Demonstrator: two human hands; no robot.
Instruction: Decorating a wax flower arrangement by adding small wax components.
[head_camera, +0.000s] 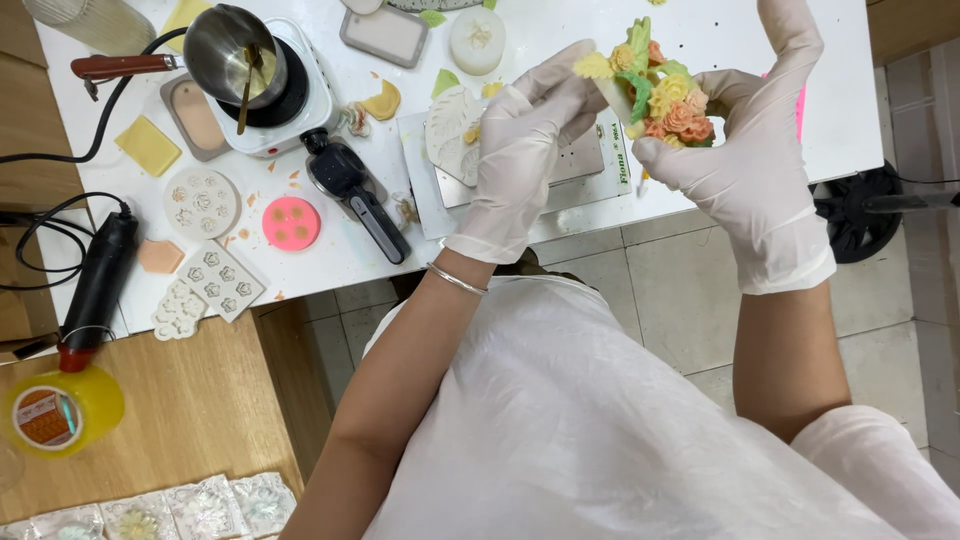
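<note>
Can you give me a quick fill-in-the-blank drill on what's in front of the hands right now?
1. Both hands wear thin white ____.
2. The left hand and right hand together hold a small cluster of wax ____ above the white table.
3. The metal pot with a red handle sits on a small white ____.
4. The round silicone mould near the table's front edge is ____ in colour.

Missing words: gloves; flowers; hotplate; pink

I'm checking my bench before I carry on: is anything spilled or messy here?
Yes. Orange and yellow wax scraps are scattered on the white table between the hotplate and the moulds. Otherwise, both gloved hands hold the flower bouquet intact.
</note>
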